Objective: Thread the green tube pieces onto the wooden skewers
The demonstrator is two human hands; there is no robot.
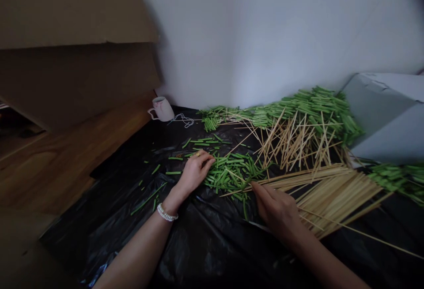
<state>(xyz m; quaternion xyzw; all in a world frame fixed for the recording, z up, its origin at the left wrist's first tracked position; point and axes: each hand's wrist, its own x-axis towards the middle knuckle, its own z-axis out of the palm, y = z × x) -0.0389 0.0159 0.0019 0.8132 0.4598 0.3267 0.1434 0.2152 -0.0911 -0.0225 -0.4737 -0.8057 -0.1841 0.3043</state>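
Observation:
My left hand [195, 170], with a pearl bracelet on its wrist, rests on the black plastic sheet [205, 240] at the left edge of a pile of short green stem pieces [232, 172]; its fingers are curled and pinched over a piece there. My right hand [276, 209] lies at the near end of a bundle of bamboo skewers [334, 192], fingers together and pointing toward the green pile, gripping a skewer. Behind, finished skewers loaded with green pieces [308, 108] are heaped against the wall.
A white mug [162, 108] and a loop of white cord [183, 119] lie at the back left. A large cardboard box [73, 46] stands on the wooden floor [49, 165] to the left. A grey box [391, 112] sits at the right. More green pieces [400, 178] lie far right.

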